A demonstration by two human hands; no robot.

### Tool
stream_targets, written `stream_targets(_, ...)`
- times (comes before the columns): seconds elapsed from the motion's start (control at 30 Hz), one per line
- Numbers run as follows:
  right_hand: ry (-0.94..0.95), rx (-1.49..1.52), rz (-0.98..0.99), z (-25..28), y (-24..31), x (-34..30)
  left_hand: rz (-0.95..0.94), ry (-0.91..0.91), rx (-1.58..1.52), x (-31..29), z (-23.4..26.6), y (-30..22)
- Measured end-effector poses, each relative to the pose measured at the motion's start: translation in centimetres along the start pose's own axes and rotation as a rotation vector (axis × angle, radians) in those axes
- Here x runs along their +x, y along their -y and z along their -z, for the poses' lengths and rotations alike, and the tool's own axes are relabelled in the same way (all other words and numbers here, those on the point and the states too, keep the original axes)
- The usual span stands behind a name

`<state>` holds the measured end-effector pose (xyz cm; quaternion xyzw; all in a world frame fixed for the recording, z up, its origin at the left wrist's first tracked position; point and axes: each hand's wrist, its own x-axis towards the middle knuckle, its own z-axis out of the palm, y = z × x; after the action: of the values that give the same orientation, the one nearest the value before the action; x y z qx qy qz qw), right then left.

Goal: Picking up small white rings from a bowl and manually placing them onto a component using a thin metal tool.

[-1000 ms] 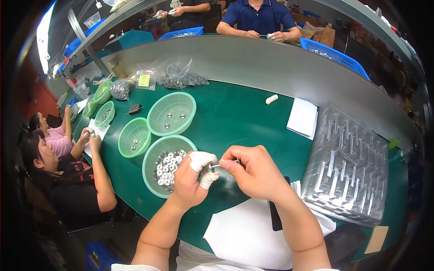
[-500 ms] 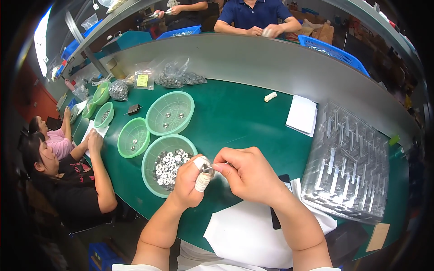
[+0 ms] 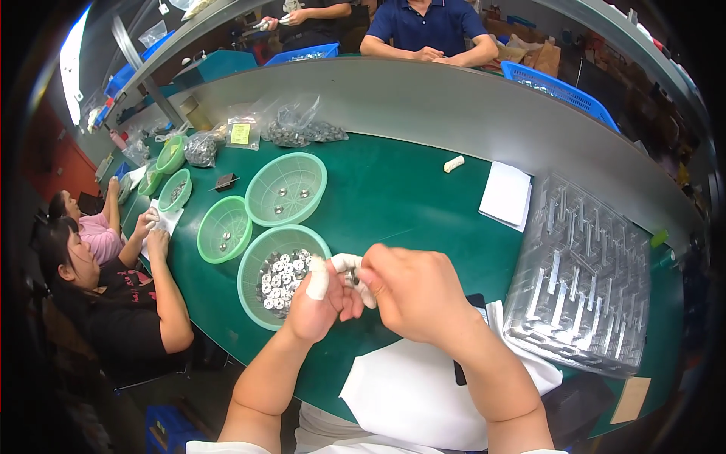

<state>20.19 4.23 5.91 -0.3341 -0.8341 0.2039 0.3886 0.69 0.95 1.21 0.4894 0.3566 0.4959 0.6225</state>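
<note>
My left hand (image 3: 313,309) is in front of me by the basket of metal parts, palm turned up. White wraps cover its thumb and some fingers. The thumb stands apart from the loosely curled fingers. My right hand (image 3: 414,290) is closed over the left fingertips, pinching a small dark metal part (image 3: 353,278). Fingers hide most of that part, so its full shape does not show. Next to my left hand is a green mesh basket (image 3: 247,297) with many small round metal parts (image 3: 282,284) in it.
Two more green baskets (image 3: 323,179) (image 3: 203,240) hold a few round parts. Bagged parts (image 3: 295,134) lie at the back. Stacked clear plastic trays (image 3: 578,276), white paper (image 3: 504,193) and a white cloth (image 3: 412,390) are to the right. Co-workers sit at the left and across the partition (image 3: 363,94).
My left thumb has lifted away from its fingers, and the left hand has opened. The right hand has turned and moved in over the left fingertips, with the part there.
</note>
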Motion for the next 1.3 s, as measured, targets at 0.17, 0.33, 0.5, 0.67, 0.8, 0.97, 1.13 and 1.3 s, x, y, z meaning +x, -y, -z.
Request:
stream_targets(0.17, 0.100, -0.228, -0.014, 0.1, 0.4, -0.2, 0.317, 0.155, -0.434, 0.5, 0.4, 0.7)
stream_targets(0.33, 0.017, -0.117, -0.021, 1.0, 0.1, 0.1, 0.247, 0.070, -0.528, 0.7, 0.9, 1.7)
stream_targets(0.5, -0.046, 0.019, -0.042, 1.4, 0.0, 0.2, 0.096, 0.037, -0.487, 0.7, 1.1, 0.7)
stream_targets(0.67, -0.032, 0.035, -0.035, 1.2, 0.2, 0.2, 0.078, -0.108, -0.322, 0.7, 0.9, -0.5)
stream_targets(0.8, -0.024, 0.033, -0.045, 1.8, 0.5, 0.2, 0.009, -0.310, -0.154, 0.7, 1.6, -1.7)
stream_targets(0.97, -0.041, 0.054, -0.027, 2.0, 0.6, 0.1, -0.004, -0.431, 0.165, 1.5, 4.5, -3.5)
stream_targets(1.13, -0.034, 0.060, -0.003, 1.9, 1.0, 0.1, 0.042, -0.552, 0.452, 4.1, 10.5, -5.6)
stream_targets(1.3, -0.029, 0.079, -0.013, 2.2, 1.2, 0.0, -0.008, -0.638, 0.207, 4.9, 15.8, -6.2)
